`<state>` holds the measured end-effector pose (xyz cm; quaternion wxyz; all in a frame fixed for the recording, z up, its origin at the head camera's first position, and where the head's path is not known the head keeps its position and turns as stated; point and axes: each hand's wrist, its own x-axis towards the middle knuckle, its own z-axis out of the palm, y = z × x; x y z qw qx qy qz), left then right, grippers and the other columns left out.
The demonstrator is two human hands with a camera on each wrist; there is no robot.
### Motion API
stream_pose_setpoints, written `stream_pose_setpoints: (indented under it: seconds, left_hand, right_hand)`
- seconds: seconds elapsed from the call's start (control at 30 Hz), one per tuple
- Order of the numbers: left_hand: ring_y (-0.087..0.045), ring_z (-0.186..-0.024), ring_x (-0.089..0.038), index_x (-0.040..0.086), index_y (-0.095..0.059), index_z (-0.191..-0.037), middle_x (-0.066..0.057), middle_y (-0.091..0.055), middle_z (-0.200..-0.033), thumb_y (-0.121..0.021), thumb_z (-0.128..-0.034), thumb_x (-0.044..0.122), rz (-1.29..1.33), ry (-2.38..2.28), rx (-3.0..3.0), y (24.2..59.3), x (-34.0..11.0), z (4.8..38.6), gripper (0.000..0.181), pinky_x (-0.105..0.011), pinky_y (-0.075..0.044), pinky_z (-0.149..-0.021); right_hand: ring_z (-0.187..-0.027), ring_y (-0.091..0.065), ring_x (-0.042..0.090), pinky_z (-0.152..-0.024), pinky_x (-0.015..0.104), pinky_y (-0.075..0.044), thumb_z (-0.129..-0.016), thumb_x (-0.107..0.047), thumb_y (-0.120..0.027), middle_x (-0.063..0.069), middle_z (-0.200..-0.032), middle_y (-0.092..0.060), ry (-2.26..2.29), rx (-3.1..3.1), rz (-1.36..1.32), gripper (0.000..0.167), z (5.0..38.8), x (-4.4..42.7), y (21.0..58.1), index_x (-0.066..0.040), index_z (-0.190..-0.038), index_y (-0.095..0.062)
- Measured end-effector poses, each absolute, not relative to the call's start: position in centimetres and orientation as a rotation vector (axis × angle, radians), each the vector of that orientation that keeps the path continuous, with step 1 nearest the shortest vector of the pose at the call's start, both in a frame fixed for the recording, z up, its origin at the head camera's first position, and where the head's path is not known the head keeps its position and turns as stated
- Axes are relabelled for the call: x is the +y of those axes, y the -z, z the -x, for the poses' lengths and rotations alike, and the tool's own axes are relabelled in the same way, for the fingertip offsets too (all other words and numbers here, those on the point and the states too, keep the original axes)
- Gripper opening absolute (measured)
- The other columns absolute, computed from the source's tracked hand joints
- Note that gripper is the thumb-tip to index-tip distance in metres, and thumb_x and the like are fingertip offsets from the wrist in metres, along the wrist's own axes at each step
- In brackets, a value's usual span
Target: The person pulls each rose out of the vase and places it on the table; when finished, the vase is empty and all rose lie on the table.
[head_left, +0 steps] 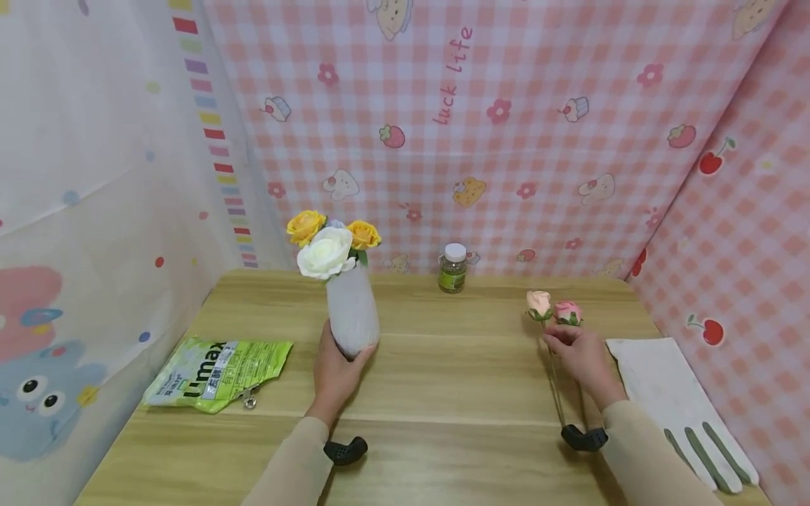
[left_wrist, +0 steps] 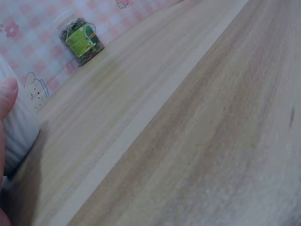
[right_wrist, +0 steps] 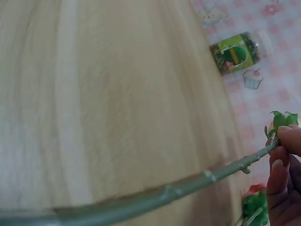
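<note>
In the head view, my left hand [head_left: 339,369] grips the lower part of a white ribbed vase [head_left: 353,309], which leans slightly. The vase holds yellow roses [head_left: 306,227] and a large white flower [head_left: 325,253], with a bit of pale blue between them. My right hand [head_left: 583,357] pinches the stem of a peach rose [head_left: 539,305] just below its bloom; in the right wrist view, thumb and fingertips meet on the green stem [right_wrist: 188,186]. A pink rose [head_left: 568,312] lies beside it, its stem partly hidden by the hand.
A lidded jar [head_left: 452,270] stands at the table's back edge, by the checked cloth wall. On the left lies a green bag [head_left: 221,372] with a small metal item [head_left: 249,400] at its edge. A white, glove-like cloth with green strips [head_left: 673,393] lies on the right.
</note>
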<state>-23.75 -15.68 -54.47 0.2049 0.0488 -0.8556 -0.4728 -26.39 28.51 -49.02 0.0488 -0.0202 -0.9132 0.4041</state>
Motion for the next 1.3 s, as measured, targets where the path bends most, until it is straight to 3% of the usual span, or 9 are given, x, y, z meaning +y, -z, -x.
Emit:
stream_pose_setpoints:
  seconds: [0.27,0.77,1.07,1.3]
  left_hand:
    - [-0.045,-0.126,-0.028,0.013,-0.024,-0.151,-0.012,-0.044,-0.141,-0.076,-0.0766,0.051,-0.140,1.318,-2.365,54.8,-15.7,23.7,0.098,-0.046,-0.037,-0.102]
    - [-0.044,-0.127,-0.029,0.012,-0.023,-0.151,-0.013,-0.043,-0.142,-0.076,-0.0760,0.051,-0.152,1.347,-2.366,54.3,-15.3,23.5,0.100,-0.048,-0.036,-0.102]
    - [-0.044,-0.127,-0.028,0.014,-0.022,-0.151,-0.012,-0.042,-0.142,-0.075,-0.0758,0.053,-0.124,1.351,-2.351,54.3,-15.4,24.0,0.100,-0.047,-0.035,-0.103]
    - [-0.044,-0.127,-0.027,0.014,-0.023,-0.151,-0.011,-0.043,-0.142,-0.076,-0.0765,0.051,-0.134,1.345,-2.364,54.6,-15.6,23.7,0.099,-0.046,-0.036,-0.103]
  right_hand:
    - [-0.079,-0.056,0.018,-0.058,0.027,-0.045,-0.094,-0.032,-0.063,0.011,-0.108,-0.069,-1.144,-2.848,0.073,0.031,26.6,29.3,50.1,-0.009,-0.113,-0.072]
    - [-0.085,-0.062,0.019,-0.071,0.032,-0.047,-0.089,-0.023,-0.071,0.008,-0.096,-0.072,-0.950,-2.871,-0.041,0.016,27.0,29.7,50.6,-0.010,-0.098,-0.076]
    - [-0.065,-0.059,0.012,-0.057,0.031,-0.045,-0.091,-0.022,-0.068,0.003,-0.079,-0.070,-0.957,-2.864,-0.064,0.020,26.8,29.8,49.6,-0.006,-0.102,-0.075]
    - [-0.076,-0.061,0.019,-0.060,0.031,-0.049,-0.093,-0.029,-0.065,0.008,-0.092,-0.069,-1.016,-2.789,-0.147,0.027,26.3,28.4,46.6,-0.007,-0.107,-0.072]
